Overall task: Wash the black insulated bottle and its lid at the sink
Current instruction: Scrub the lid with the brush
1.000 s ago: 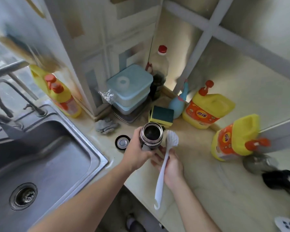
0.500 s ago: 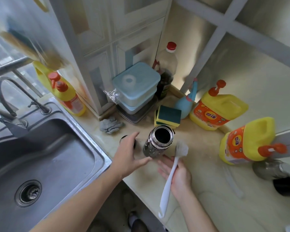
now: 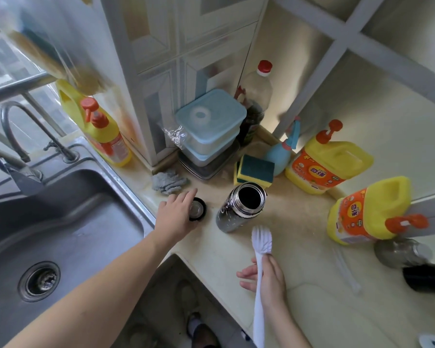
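Bench [image 3: 299, 222] runs L-shaped from the centre to the right of the frame, its front edge cutting in at lower centre. The sink [image 3: 126, 182] fills the lower left, its rim just left of the left hand [image 3: 176, 217]. Open bench surface lies right of and below the bottle [image 3: 239, 209], up to the brush. A narrow bare strip separates the bottle and the lid [image 3: 200, 209].

The black bottle stands uncapped at frame centre, mouth facing the camera. The lid lies flat to its left, close by but not touching, near the sink rim. Left hand reaches in from lower left, palm down, fingers fairly straight and laid over the lid's left part; no clear grip visible. Right hand [image 3: 269, 280], lower centre-right, grips the white brush [image 3: 261, 238] by its handle, bristle head pointing up toward the bottle, apart from it.

Behind the bottle: green-yellow sponge [image 3: 255, 169] just beside its mouth, blue spray bottle [image 3: 279, 156], stacked blue-lidded containers [image 3: 209, 121], grey cloth [image 3: 168, 182] above the lid. Two yellow detergent jugs, the upright jug [image 3: 327, 164] and the tipped jug [image 3: 369, 212], crowd the right side. A third yellow jug [image 3: 103, 131] and the faucet [image 3: 23, 126] sit upper left by the sink.
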